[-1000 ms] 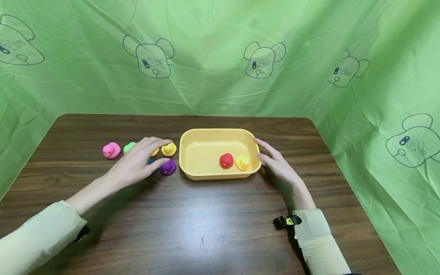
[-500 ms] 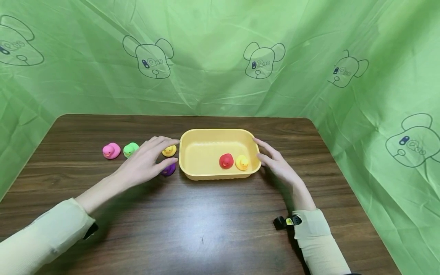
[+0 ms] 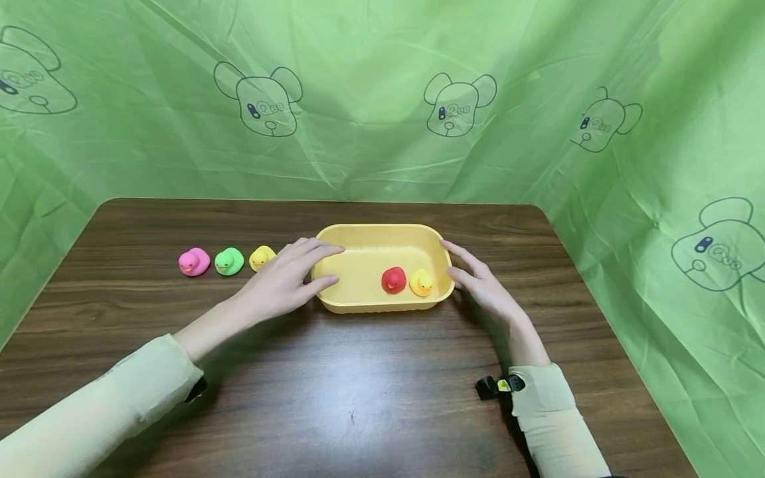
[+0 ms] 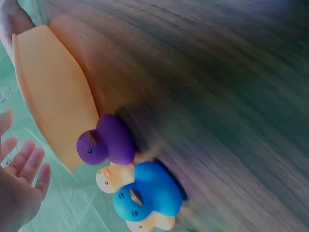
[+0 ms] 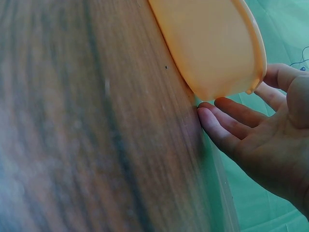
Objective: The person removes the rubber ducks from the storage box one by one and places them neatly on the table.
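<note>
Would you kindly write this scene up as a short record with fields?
Container: yellow tub
In the tub: red duck, yellow duck
On the table: pink duck, green duck, purple duck, blue duck, two more yellow ducks
Left hand: over the tub's left end, holding nothing
Right hand: touching the tub's right end

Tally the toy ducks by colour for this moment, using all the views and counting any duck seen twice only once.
Yellow ducks: 3
Red duck: 1
Pink duck: 1
Green duck: 1
Purple duck: 1
Blue duck: 1
Total: 8
</note>
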Demonstrator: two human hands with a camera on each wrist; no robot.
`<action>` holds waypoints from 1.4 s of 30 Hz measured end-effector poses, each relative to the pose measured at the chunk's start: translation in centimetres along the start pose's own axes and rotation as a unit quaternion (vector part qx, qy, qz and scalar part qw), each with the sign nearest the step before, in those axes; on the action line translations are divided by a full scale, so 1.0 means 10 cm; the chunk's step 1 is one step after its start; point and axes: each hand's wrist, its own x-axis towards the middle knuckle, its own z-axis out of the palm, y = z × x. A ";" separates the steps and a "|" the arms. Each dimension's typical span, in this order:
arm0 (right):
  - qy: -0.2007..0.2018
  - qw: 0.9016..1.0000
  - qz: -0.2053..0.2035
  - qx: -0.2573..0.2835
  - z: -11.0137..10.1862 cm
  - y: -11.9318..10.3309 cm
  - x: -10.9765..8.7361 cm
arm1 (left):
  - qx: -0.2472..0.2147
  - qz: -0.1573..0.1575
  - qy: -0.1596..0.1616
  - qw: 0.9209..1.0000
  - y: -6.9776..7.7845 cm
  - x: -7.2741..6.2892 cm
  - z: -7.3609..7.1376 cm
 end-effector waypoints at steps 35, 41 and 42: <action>0.003 1.000 -0.002 -0.010 0.00 -0.01 -0.01 | -0.145 0.045 -0.029 0.988 0.11 0.67 0.40; 0.005 1.000 0.001 -0.007 0.00 -0.01 0.00 | -0.169 0.030 -0.038 0.984 0.09 0.76 0.45; 0.004 1.000 0.001 -0.007 0.00 -0.01 0.00 | -0.172 0.029 -0.039 0.984 0.09 0.77 0.47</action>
